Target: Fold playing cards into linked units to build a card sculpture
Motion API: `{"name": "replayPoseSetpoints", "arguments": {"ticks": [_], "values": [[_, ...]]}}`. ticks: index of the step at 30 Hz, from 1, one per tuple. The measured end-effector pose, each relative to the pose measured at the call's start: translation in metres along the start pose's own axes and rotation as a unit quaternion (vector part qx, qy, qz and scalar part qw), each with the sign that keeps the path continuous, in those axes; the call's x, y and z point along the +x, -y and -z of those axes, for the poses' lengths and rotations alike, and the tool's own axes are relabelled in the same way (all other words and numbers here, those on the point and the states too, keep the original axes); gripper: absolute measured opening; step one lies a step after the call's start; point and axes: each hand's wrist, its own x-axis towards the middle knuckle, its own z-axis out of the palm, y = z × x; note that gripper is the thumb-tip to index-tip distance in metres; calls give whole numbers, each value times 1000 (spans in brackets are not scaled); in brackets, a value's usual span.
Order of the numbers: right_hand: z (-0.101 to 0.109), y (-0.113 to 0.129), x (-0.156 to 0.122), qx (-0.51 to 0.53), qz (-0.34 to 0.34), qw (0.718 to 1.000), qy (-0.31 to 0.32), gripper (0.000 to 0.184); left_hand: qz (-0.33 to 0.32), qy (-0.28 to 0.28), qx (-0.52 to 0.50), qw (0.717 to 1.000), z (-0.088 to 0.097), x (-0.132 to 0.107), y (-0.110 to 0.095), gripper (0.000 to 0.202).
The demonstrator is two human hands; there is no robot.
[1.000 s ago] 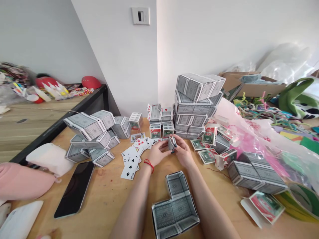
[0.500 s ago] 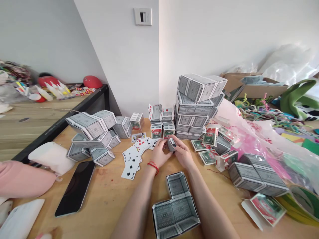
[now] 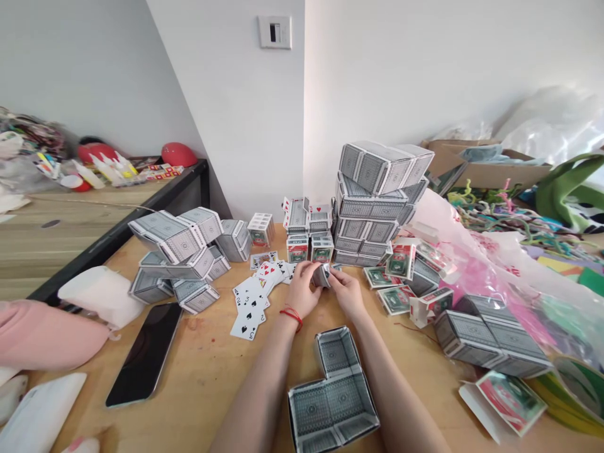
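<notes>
My left hand [image 3: 302, 290] and my right hand [image 3: 346, 290] meet at the middle of the wooden table [image 3: 207, 371], both closed round a small folded grey-backed playing card piece [image 3: 323, 275]. A red string circles my left wrist. Loose face-up playing cards [image 3: 252, 296] lie just left of my left hand. Between my forearms sits an L-shaped open tray [image 3: 333, 387] built of folded cards. Behind my hands stand small card cubes [image 3: 306, 236] and a tall stack of card blocks [image 3: 375, 201].
A heap of card blocks [image 3: 177, 255] lies at the left, with a black phone [image 3: 145, 355] in front. Green card boxes [image 3: 401, 277] and more card blocks [image 3: 488, 336] sit right, beside pink plastic [image 3: 467, 264] and craft clutter. A pink pouch [image 3: 42, 336] lies far left.
My hands have shifted slightly forward and closed more tightly round the folded card piece, which now shows less. Nothing else on the table has moved.
</notes>
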Motion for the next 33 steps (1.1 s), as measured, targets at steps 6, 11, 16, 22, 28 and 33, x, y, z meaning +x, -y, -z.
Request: {"name": "replayPoseSetpoints", "arguments": {"ticks": [6,11,16,22,28,33], "values": [[0,1,0,2,-11,1000,13,29,-31,32,10,999,0,-1,0,60],[-4,5,-5,-8,3,1000,13,30,-42,41,26,998,-1,-1,2,60],[-3,5,-8,-66,46,997,21,29,-48,41,34,997,-1,0,5,63],[-2,1,-5,-40,33,998,39,27,-52,33,43,997,0,-1,7,58],[0,0,-3,-61,17,998,13,21,-63,32,51,996,-1,-1,6,57],[1,-1,-2,-110,16,994,-13,18,-69,35,51,996,-1,-1,5,55]]}}
